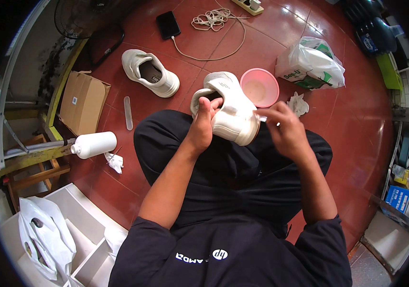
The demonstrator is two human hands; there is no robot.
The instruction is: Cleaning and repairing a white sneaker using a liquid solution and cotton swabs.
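My left hand [203, 125] grips a white sneaker [231, 107] by its heel opening, fingers tucked inside, and holds it over my lap. At the shoe's toe end my right hand [283, 126] is closed on a small white object, likely a wipe or brush; too small to tell. A second white sneaker [150, 72] lies on the red tiled floor to the left. Just beyond the held shoe stands a pink bowl [260, 87], with a crumpled white tissue [299, 104] to its right.
A white bottle [93, 144] lies on its side at left beside a cardboard box [82, 102]. A white plastic bag [312, 64] sits at right, a phone [168, 25] with cable and a power strip [247, 5] further off. White shelving [78, 229] at lower left.
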